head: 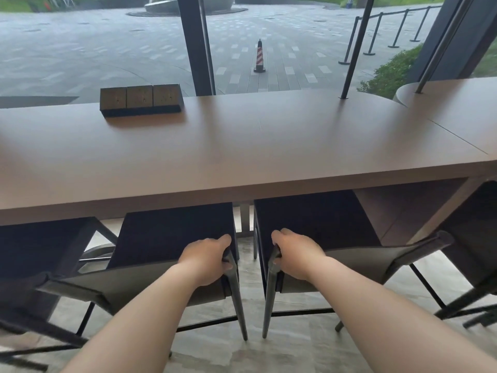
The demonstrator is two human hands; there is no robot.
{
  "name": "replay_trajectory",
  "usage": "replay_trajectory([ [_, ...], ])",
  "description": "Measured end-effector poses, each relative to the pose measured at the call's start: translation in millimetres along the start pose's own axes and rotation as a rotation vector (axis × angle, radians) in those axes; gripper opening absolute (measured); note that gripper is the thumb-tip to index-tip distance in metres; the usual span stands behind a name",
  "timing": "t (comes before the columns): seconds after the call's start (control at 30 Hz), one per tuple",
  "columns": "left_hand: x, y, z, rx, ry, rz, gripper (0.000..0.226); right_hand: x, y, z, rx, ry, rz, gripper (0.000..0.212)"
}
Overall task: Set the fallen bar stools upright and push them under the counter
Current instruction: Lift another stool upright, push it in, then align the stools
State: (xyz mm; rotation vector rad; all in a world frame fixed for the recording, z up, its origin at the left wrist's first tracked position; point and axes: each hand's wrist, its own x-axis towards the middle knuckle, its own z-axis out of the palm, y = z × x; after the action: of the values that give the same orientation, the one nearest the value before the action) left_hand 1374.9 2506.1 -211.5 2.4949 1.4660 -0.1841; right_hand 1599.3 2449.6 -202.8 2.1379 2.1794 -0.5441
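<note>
Both stools stand upright, side by side. The left hand [208, 258] is clamped on the left stool's [172, 238] backrest corner, the right hand [291, 255] on the right stool's [317, 224]. Seats reach ahead of the hands, partly under the counter [242, 146]; the push probably runs straight forward.

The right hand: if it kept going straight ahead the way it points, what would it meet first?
The right hand, shut on the grey backrest of the right bar stool, points forward over that stool's dark seat. It would probably meet the brown wooden counter edge first; depth is unclear.
</note>
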Motion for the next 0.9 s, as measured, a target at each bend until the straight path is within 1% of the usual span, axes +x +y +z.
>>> replay_trajectory([
  [0.03, 1, -1, 0, -0.028, -0.004, -0.013, 0.023, 1, 1, -1, 0.048, -0.002, 0.021, 0.024],
  [0.1, 2, -3, 2, -0.095, 0.005, -0.041, 0.024, 5, 2, -4, 0.102, -0.035, 0.048, 0.025],
  [0.2, 4, -4, 5, -0.132, 0.013, -0.062, 0.028, 7, 2, -8, 0.123, -0.065, 0.069, 0.026],
  [0.27, 4, -5, 7, -0.133, 0.022, -0.073, 0.03, 7, 2, -7, 0.113, -0.062, 0.07, 0.023],
  [0.4, 3, -2, 6, -0.062, 0.022, -0.078, 0.033, 6, 3, -5, 0.091, -0.055, 0.058, 0.021],
  [0.43, 2, -1, 5, -0.058, 0.013, -0.084, 0.034, 6, 1, -5, 0.079, -0.059, 0.052, 0.023],
  [0.5, -1, 1, 3, -0.076, -0.007, -0.094, 0.038, 5, -1, -6, 0.045, -0.063, 0.04, 0.034],
  [0.57, -6, 1, 0, -0.101, 0.007, -0.097, 0.04, 3, -4, -8, -0.006, -0.045, 0.005, 0.044],
  [0.67, -19, -3, -11, -0.083, 0.046, -0.126, 0.039, 4, -14, -8, -0.08, 0.013, -0.122, 0.047],
  [0.8, -43, -17, -25, -0.091, 0.055, -0.226, 0.033, 4, -38, -10, -0.003, 0.023, -0.225, 0.046],
  [0.9, -65, -26, -29, -0.079, 0.058, -0.297, 0.035, 1, -57, -7, 0.022, 0.007, -0.299, 0.049],
])
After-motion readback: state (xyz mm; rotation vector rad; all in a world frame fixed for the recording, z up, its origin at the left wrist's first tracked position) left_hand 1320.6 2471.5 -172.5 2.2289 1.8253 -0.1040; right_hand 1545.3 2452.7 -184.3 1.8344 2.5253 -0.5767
